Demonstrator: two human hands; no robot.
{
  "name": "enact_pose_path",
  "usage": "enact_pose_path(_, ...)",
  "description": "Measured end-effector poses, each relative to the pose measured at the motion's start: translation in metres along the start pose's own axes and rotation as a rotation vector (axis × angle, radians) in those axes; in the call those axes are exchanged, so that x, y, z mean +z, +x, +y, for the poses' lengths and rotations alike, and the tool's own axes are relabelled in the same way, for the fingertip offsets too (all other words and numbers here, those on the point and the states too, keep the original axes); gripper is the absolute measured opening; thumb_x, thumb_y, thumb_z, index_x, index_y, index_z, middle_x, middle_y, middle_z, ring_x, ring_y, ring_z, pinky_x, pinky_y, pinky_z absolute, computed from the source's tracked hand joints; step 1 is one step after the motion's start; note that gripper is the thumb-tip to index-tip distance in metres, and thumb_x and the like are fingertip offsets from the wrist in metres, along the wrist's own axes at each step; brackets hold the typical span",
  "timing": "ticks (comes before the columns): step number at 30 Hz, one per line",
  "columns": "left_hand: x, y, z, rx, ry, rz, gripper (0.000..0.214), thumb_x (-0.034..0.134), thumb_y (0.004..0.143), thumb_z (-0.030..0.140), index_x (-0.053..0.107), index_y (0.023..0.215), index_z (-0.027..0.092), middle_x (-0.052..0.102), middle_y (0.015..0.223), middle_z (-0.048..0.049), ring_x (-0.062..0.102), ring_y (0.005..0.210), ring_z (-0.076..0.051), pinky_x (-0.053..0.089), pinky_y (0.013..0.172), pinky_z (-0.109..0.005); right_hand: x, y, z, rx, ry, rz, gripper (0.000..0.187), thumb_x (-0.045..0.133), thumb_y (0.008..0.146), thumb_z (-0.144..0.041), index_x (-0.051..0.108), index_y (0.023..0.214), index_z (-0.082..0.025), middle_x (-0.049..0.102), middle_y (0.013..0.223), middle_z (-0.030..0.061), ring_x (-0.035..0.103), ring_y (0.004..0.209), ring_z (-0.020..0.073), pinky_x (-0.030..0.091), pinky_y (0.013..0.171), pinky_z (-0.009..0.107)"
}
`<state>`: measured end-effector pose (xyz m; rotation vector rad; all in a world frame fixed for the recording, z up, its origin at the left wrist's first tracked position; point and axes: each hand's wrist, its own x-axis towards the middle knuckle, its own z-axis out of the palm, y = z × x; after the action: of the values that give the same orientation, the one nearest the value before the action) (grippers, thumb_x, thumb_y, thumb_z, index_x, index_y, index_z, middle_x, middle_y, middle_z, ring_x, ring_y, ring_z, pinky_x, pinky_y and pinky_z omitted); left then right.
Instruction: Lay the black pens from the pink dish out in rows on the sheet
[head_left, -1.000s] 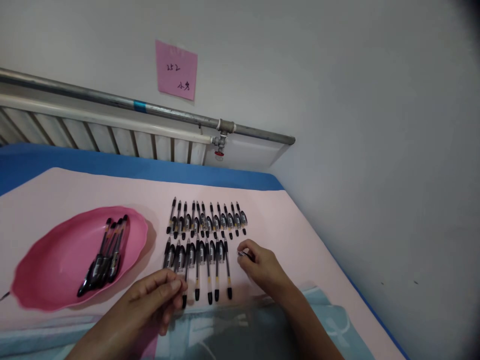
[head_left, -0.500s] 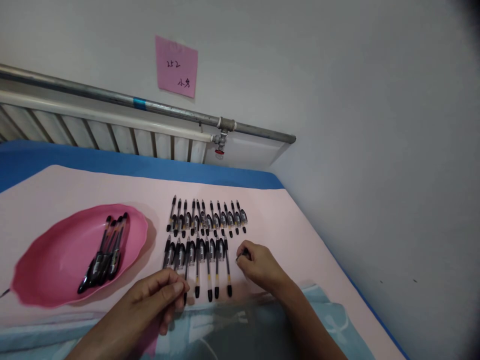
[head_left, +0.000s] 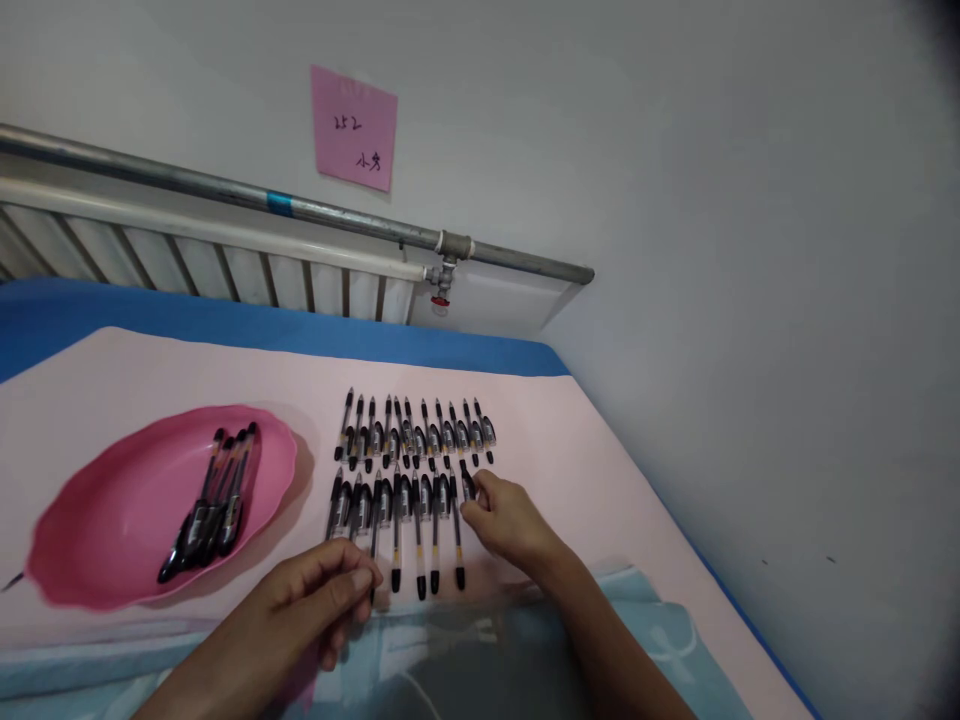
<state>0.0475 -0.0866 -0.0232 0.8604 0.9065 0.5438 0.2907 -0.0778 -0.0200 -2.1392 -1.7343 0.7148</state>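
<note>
Two rows of black gel pens lie on the pale pink surface, a far row (head_left: 405,440) and a near row (head_left: 417,535), with dark caps beside the uncapped barrels. At the right end of the near row, my right hand (head_left: 510,517) pinches a black pen cap (head_left: 468,485) upright between thumb and fingers. My left hand (head_left: 322,595) hovers over the near row's left end, its thumb pressed to the curled index finger. Its fingertips cover part of a pen; whether they grip anything is hidden.
To the left stands a pink oval basin (head_left: 97,510) with several capped pens (head_left: 214,500) in it. Light blue patterned cloth (head_left: 660,640) lies along the front. Behind are a radiator (head_left: 247,272), a metal pipe (head_left: 360,222) and a pink note (head_left: 354,130) on the wall.
My right hand has shifted slightly left and brought the cap upright to the end of the near row. My left hand has barely moved.
</note>
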Motion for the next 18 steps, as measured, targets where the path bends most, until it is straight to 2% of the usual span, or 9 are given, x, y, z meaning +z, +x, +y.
enact_pose_path(4, -0.001, 0.001, -0.002, -0.013, 0.042, 0.001, 0.029, 0.066, 0.071, 0.046, 0.062, 0.074, 0.017, 0.056, 0.062, 0.0015, 0.039, 0.044, -0.007, 0.027, 0.043, -0.020, 0.001, -0.004, 0.003, -0.002, 0.000, 0.021, 0.004, 0.049, 0.074, -0.017, 0.051, 0.070, -0.017, 0.049, 0.056, -0.0027, 0.041, 0.053, 0.0100, 0.024, 0.052, 0.021)
enact_pose_path(12, -0.001, 0.001, -0.004, 0.014, 0.108, -0.019, 0.025, 0.063, 0.074, 0.044, 0.061, 0.070, 0.019, 0.053, 0.061, 0.0026, 0.039, 0.045, -0.008, 0.026, 0.044, -0.021, 0.000, -0.009, 0.001, -0.020, -0.167, 0.040, 0.026, 0.044, 0.082, -0.022, 0.048, 0.057, -0.018, 0.050, 0.053, -0.0001, 0.039, 0.051, 0.0105, 0.020, 0.051, 0.025)
enact_pose_path(15, 0.001, 0.000, -0.003, 0.020, 0.118, -0.018, 0.025, 0.063, 0.074, 0.043, 0.059, 0.068, 0.019, 0.054, 0.063, 0.0024, 0.038, 0.046, -0.007, 0.025, 0.044, -0.021, 0.000, -0.010, 0.005, -0.026, -0.129, 0.054, 0.021, 0.045, 0.082, -0.023, 0.049, 0.062, -0.018, 0.051, 0.055, -0.0005, 0.041, 0.052, 0.0107, 0.021, 0.051, 0.024)
enact_pose_path(18, 0.002, -0.001, -0.002, 0.014, 0.109, -0.018, 0.026, 0.064, 0.072, 0.045, 0.059, 0.068, 0.019, 0.053, 0.062, 0.0029, 0.036, 0.046, -0.008, 0.024, 0.044, -0.021, 0.000, -0.012, 0.009, -0.031, -0.054, 0.058, 0.011, 0.047, 0.080, -0.024, 0.054, 0.075, -0.018, 0.052, 0.056, -0.0019, 0.044, 0.053, 0.0114, 0.024, 0.051, 0.023)
